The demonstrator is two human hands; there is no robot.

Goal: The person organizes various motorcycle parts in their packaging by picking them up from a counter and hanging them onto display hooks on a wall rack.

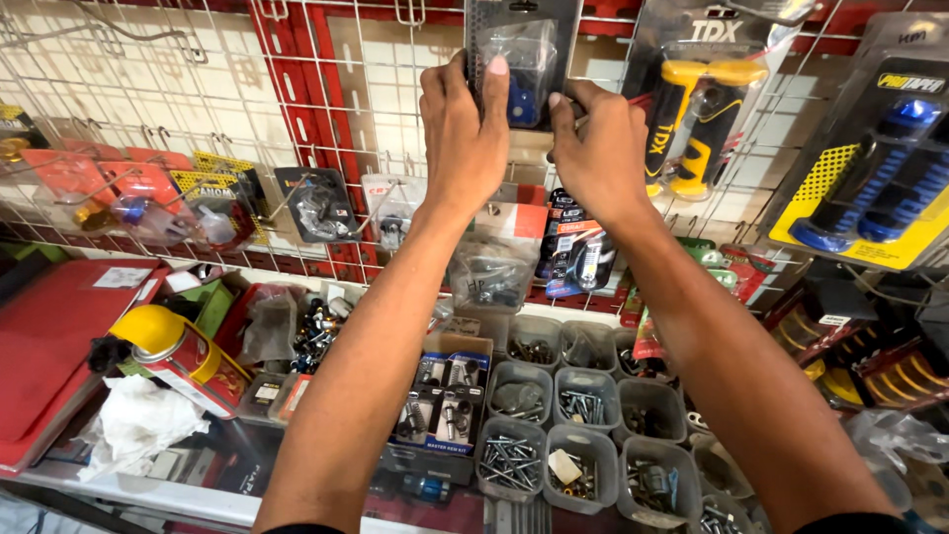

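Both my arms reach up to a white wire display grid. My left hand and my right hand together grip the lower part of a dark blister pack with a blue and metal part inside. The pack hangs high on the grid, between my thumbs. Just right of it hangs a pack of yellow and black handlebar grips.
A blue grip pack on a yellow card hangs far right. Small packaged parts hang on the grid's lower hooks. Below, several clear bins of screws and bolts, a red and yellow spray can, a white rag and a red folder.
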